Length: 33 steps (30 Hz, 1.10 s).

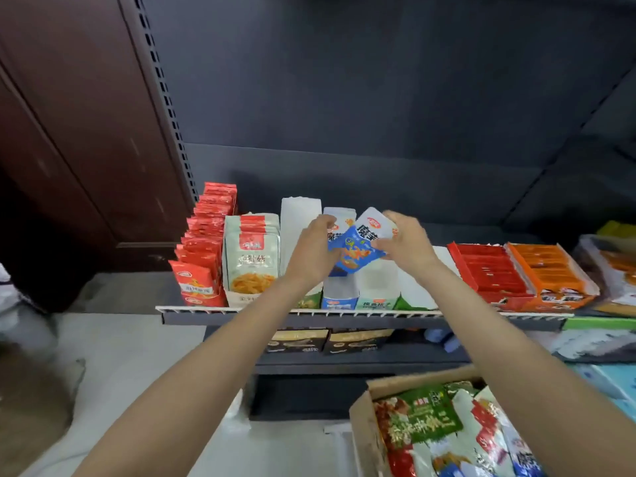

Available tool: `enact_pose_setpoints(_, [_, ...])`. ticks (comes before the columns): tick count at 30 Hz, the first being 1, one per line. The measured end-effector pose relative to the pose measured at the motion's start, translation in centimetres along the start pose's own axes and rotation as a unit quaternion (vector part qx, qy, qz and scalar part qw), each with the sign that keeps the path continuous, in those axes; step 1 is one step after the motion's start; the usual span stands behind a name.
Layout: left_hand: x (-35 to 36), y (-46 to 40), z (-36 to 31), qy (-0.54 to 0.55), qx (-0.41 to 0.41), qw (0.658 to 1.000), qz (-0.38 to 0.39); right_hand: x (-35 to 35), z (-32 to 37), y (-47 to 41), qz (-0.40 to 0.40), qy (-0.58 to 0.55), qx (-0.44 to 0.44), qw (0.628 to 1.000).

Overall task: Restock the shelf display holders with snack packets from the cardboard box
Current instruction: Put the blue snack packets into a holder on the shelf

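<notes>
Both my hands are raised over the shelf (344, 318). My right hand (407, 241) grips a tilted blue and white snack packet (359, 247) above the blue-fronted display holder (339, 297). My left hand (315, 247) holds a second blue and white packet (335, 232) standing just behind it, over the same holder. White holders (297, 218) beside them show no packets from here. The cardboard box (363, 432) sits at the lower right, with several green, red and white snack packets (425, 416) inside.
Red packets (203, 249) and pale green packets (253, 259) fill holders at the shelf's left. Red (488, 270) and orange (547, 270) boxed snacks lie at the right. A lower shelf holds dark boxes (330, 340). A brown cabinet (69, 132) stands left.
</notes>
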<state>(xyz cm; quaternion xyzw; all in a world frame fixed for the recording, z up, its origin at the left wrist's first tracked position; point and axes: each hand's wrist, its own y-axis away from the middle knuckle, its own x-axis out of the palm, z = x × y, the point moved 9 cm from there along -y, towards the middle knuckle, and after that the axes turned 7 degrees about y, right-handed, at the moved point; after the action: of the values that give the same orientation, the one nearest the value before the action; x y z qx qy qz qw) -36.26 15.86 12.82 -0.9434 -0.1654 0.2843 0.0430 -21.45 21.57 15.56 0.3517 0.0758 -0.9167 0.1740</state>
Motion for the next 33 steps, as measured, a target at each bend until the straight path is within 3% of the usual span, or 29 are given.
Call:
enact_pose_setpoints(4, [0.2, -2.6, -0.4, 0.033, 0.032, 0.996, 0.072, 1.7, 1.8, -2.7, 0.04, 0.115, -0.04, 0.992])
enact_pose_setpoints(7, [-0.1, -4.5, -0.8, -0.005, 0.054, 0.996, 0.066, 2.6, 2.2, -4.4, 0.05, 0.164, -0.051, 0.984])
enact_pose_setpoints(14, [0.5, -7.4, 0.2, -0.18, 0.055, 0.979, 0.072, 3.8, 1.2, -7.3, 0.002, 0.177, -0.051, 0.983])
enact_pose_setpoints(18, [1.4, -7.8, 0.3, -0.278, 0.11, 0.952, 0.067, 4.8, -0.7, -8.0, -0.006, 0.169, -0.036, 0.985])
enact_pose_setpoints(29, [2.3, -8.7, 2.5, -0.316, 0.094, 0.94, 0.086, 5.4, -2.3, -8.8, -0.052, 0.155, -0.017, 0.986])
enact_pose_setpoints(33, [2.1, -7.8, 1.8, -0.29, 0.1, 0.95, 0.051, 4.7, -1.9, -7.8, -0.073, 0.125, -0.03, 0.989])
